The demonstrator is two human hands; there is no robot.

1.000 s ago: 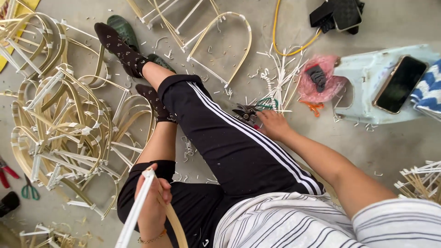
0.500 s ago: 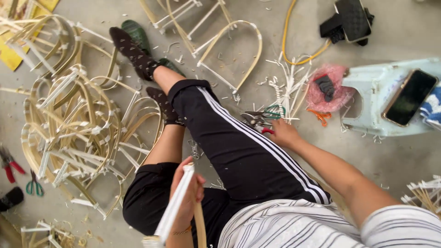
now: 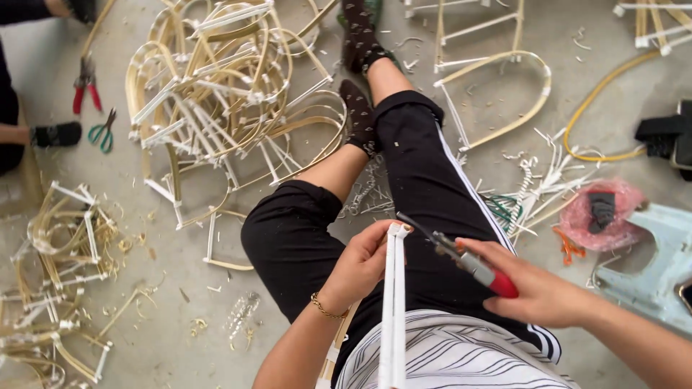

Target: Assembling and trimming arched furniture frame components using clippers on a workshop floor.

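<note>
My left hand (image 3: 360,265) grips a white-wrapped straight rod of a cane frame (image 3: 393,302), held upright over my lap. In my right hand (image 3: 537,292) are red-handled pliers (image 3: 461,258), whose metal jaws point left toward the rod's top end, close to it. I sit on the floor in black trousers with a white side stripe (image 3: 425,194), legs stretched forward. A gold bracelet circles my left wrist.
A big heap of bent cane frames (image 3: 223,94) lies at the upper left and a smaller heap (image 3: 58,288) at the lower left. Red pliers (image 3: 85,86) and green scissors (image 3: 102,131) lie by another person's foot (image 3: 54,134). A pale plastic stool (image 3: 652,270), pink bag (image 3: 602,212) and yellow cord (image 3: 591,122) sit on the right.
My right hand lifted the pliers off the floor and brought them to the rod's top end. My left hand raised the rod toward the middle. The view shifted left.
</note>
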